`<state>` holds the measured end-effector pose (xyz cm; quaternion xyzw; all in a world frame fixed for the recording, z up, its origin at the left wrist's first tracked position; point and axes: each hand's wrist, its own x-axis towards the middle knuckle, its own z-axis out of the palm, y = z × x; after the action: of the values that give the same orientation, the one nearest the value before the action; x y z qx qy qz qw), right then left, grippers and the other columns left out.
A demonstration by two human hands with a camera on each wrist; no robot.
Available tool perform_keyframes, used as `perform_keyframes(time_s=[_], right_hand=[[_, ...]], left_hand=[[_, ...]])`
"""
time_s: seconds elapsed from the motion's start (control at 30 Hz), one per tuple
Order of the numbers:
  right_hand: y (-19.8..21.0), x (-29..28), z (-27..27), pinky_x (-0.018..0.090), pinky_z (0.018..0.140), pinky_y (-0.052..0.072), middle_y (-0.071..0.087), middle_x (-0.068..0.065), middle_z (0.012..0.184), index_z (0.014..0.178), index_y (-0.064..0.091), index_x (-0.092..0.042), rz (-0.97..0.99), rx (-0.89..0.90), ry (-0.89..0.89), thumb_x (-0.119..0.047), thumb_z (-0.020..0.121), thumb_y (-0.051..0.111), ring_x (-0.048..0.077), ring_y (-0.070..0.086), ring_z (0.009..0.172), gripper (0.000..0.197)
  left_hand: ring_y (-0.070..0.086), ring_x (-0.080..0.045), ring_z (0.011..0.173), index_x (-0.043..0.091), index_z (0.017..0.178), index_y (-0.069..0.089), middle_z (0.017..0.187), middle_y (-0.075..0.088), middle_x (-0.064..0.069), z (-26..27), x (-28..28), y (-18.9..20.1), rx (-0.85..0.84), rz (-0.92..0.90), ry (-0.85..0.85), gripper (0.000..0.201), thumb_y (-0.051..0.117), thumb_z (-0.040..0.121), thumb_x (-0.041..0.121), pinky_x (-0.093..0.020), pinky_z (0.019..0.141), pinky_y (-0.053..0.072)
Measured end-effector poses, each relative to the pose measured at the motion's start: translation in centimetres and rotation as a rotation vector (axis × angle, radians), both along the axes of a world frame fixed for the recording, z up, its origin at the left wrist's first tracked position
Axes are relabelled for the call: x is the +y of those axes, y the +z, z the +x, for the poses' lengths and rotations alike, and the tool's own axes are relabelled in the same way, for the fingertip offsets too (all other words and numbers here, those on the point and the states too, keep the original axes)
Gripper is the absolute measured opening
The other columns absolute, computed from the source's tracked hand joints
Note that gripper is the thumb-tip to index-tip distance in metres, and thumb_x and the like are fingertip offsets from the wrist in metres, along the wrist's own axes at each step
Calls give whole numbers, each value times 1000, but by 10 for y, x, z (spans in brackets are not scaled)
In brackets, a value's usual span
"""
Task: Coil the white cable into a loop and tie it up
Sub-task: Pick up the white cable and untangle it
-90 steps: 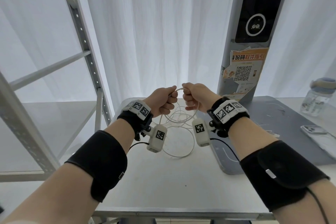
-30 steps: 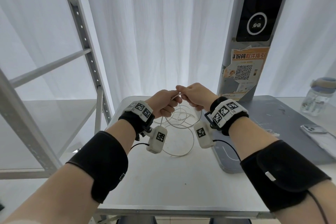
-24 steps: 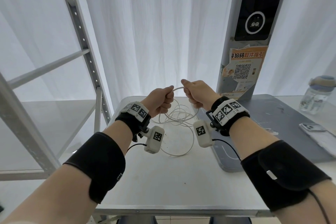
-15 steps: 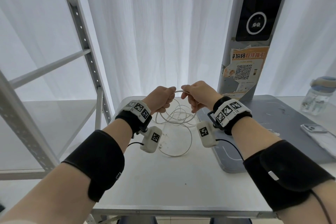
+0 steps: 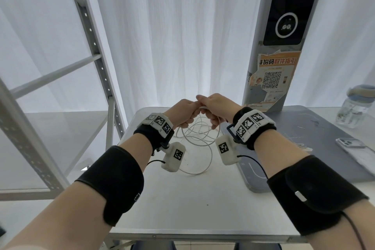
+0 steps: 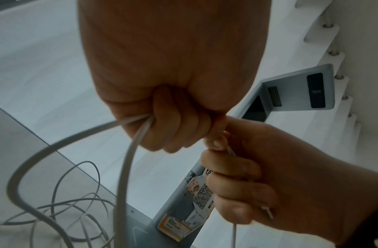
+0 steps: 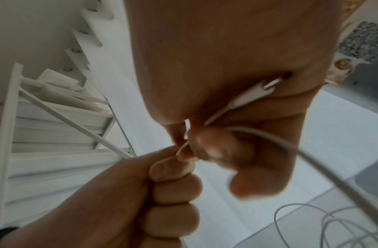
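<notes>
The white cable hangs in several loose loops from both hands above the white table, its lowest loop lying on the tabletop. My left hand is a fist gripping strands of the cable. Right next to it, my right hand pinches the cable at its fingertips, which touch the left hand's. In the right wrist view a white connector plug is tucked in the right palm. The same plug pokes out under the right hand's little finger.
A grey mat covers the table's right side, with a phone and a clear bottle on it. A kiosk pillar stands behind. A metal shelf frame rises at the left. White curtains hang at the back.
The hands, a short span of cable apart half a second ago, have come together so their fingertips touch. The hanging loops have swayed slightly.
</notes>
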<state>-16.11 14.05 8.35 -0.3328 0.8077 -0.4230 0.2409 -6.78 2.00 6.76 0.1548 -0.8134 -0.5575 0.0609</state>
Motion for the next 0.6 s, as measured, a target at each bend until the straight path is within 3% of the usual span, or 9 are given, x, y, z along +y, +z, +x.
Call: perform_keyframes(time_s=[0.1, 0.17, 0.43, 0.6], right_hand=[[-3, -1, 1, 22, 41, 29, 32, -3, 49, 69, 43, -16, -53, -85, -25, -50, 104, 40, 15, 24, 39, 49], [-3, 0, 2, 20, 40, 21, 29, -4, 50, 67, 38, -19, -122, -141, -51, -49, 104, 42, 14, 20, 41, 48], [-1, 6, -6, 20, 36, 15, 21, -5, 54, 68, 31, -24, -499, -488, -218, -38, 107, 44, 11, 16, 42, 44], [-5, 5, -5, 19, 38, 15, 23, -2, 55, 65, 33, -21, -522, -404, -231, -37, 106, 45, 13, 16, 42, 46]], left_hand=[[19, -10, 46, 22, 60, 38, 53, 27, 8, -1, 2, 1, 10, 71, 3, 46, 44, 102, 39, -22, 42, 15], [18, -10, 46, 22, 60, 37, 55, 26, 8, -2, 1, 1, 30, 136, 12, 46, 42, 103, 38, -21, 42, 14], [15, -9, 47, 23, 61, 34, 55, 22, 8, 0, -6, -2, 128, 363, 46, 48, 36, 106, 38, -21, 41, 13], [17, -9, 43, 23, 64, 32, 54, 23, 8, -3, -3, 3, 196, 334, 100, 45, 35, 107, 37, -20, 41, 14]])
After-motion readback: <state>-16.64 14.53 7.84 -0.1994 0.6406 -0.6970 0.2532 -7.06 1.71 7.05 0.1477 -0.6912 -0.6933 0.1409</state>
